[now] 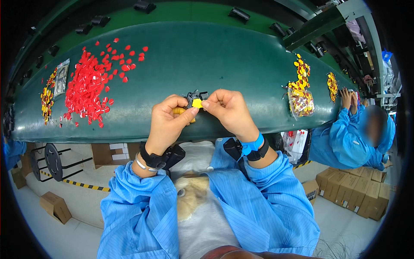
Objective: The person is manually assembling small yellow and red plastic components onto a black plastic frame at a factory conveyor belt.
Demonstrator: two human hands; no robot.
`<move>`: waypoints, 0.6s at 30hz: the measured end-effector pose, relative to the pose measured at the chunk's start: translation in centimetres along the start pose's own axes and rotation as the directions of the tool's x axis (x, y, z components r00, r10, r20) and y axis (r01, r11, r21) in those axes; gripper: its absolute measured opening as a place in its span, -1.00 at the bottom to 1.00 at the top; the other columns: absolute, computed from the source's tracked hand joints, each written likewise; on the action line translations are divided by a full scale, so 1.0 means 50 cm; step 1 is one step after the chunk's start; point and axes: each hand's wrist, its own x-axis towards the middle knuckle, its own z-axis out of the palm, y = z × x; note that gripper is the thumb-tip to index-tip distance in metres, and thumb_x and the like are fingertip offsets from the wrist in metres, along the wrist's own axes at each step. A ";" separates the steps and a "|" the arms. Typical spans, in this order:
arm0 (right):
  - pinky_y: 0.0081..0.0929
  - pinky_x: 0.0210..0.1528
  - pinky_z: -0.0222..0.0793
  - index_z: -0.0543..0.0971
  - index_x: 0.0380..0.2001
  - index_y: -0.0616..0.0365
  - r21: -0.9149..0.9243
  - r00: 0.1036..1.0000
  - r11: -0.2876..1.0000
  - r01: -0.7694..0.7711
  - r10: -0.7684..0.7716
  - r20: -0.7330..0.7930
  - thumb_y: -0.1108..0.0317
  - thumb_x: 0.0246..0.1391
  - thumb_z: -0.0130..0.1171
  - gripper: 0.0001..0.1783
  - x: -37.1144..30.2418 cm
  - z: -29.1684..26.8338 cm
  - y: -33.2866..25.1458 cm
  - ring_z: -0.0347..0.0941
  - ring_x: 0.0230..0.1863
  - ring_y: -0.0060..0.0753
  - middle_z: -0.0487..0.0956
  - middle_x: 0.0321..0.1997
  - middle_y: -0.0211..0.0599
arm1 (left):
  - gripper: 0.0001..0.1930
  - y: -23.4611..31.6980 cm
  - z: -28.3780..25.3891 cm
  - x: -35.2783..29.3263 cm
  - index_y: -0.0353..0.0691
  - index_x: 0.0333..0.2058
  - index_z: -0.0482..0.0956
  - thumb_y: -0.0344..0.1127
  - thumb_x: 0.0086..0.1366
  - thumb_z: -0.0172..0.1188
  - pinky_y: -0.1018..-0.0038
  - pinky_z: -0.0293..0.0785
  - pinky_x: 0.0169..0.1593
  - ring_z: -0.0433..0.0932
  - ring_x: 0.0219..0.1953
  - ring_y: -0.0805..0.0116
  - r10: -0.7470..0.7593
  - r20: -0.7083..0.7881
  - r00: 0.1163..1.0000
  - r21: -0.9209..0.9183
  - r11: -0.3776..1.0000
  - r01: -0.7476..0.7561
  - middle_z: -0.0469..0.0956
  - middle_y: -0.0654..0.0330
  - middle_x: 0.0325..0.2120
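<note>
My left hand (169, 117) is closed near the table's front edge, gripping a small black part (192, 96) whose exact kind I cannot make out. A small flat yellow piece (197, 103) lies against the front of that part, close to my left thumb tip. From the other side, my right hand (229, 110) pinches the yellow piece's right edge between thumb and forefinger. Mustard-yellow covers (177, 111) show on fingers of the left hand, under its thumb. The curled fingers hide much of the black part.
Red pieces (88, 86) lie heaped on the green table (181, 56) at left, beside yellow-and-brown pieces (46, 103) and a clear packet (61, 77). At right sits a bag of yellow-and-brown pieces (301, 102). A co-worker (353, 134) in blue works further right. Black parts (239, 14) line the far side.
</note>
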 end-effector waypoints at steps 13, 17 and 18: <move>-0.70 -0.25 0.35 0.54 -0.41 0.30 0.028 0.975 0.994 0.103 -0.106 0.196 0.49 -0.04 0.24 -0.88 0.036 -0.005 -0.003 0.35 -0.29 -0.67 0.44 -0.08 -0.31 | -0.91 -0.007 -0.008 -0.004 -0.38 -0.44 0.49 -0.62 0.06 0.23 0.72 0.31 -0.45 0.40 -0.49 0.64 0.037 0.008 0.999 0.021 0.999 -0.037 0.40 0.31 -0.44; -0.69 -0.24 0.34 0.54 -0.43 0.30 0.011 0.971 0.999 0.047 -0.048 0.233 0.53 -0.04 0.21 -0.92 0.045 -0.007 -0.012 0.35 -0.27 -0.66 0.44 -0.10 -0.28 | -0.90 -0.005 -0.008 0.001 -0.39 -0.48 0.49 -0.61 0.03 0.25 0.75 0.19 -0.51 0.30 -0.53 0.73 0.025 -0.004 1.000 0.008 1.000 -0.025 0.36 0.36 -0.46; -0.62 -0.24 0.33 0.54 -0.47 0.29 0.070 0.977 0.997 0.011 -0.026 0.214 0.52 -0.10 0.26 -0.90 0.044 -0.005 -0.010 0.37 -0.29 -0.59 0.48 -0.19 -0.29 | -0.90 -0.003 -0.007 0.002 -0.39 -0.48 0.49 -0.61 0.03 0.25 0.75 0.19 -0.51 0.30 -0.53 0.73 0.023 -0.005 1.000 0.006 1.000 -0.023 0.36 0.36 -0.46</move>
